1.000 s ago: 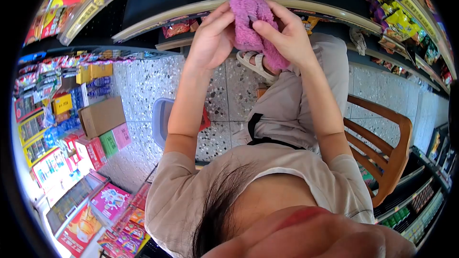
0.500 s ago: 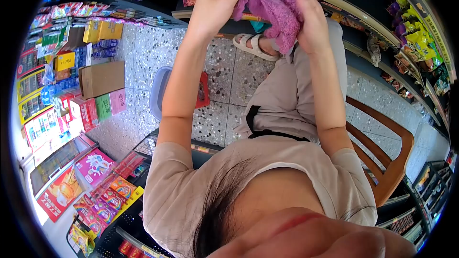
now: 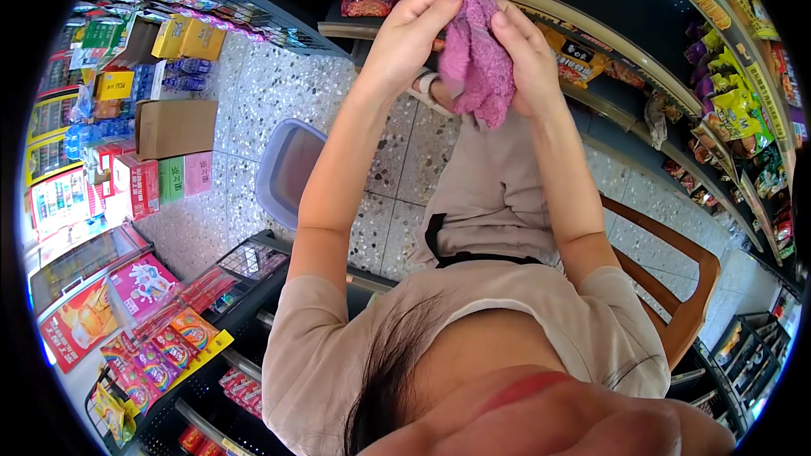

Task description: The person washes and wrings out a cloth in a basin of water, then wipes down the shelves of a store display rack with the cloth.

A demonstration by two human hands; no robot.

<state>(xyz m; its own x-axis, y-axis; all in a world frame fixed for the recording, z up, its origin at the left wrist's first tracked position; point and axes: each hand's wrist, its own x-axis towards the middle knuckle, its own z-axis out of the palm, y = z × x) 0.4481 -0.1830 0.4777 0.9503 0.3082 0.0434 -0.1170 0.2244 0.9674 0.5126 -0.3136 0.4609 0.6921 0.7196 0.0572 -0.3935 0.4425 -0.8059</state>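
Observation:
A fluffy purple cloth (image 3: 481, 59) hangs bunched between my two hands, in front of the shelf edge at the top of the view. My left hand (image 3: 525, 55), on the right side, has its fingers and thumb closed on the cloth's right edge. On the other side my right hand (image 3: 422, 25) pinches the upper left of the cloth, thumb on top. The lower part of the cloth dangles loose above my lap and sandal (image 3: 435, 89).
A bluish basin (image 3: 291, 173) stands on the speckled floor (image 3: 384, 160). Shelves with snack bags (image 3: 735, 110) curve along the right. A wooden chair (image 3: 688, 304) is beside me. Cardboard box (image 3: 177, 128) and candy display (image 3: 169, 350) are at left.
The cloth was folded compactly, then spread between my hands, and now hangs gathered and narrower. My hands have moved closer together since half a second ago. The view has shifted slightly.

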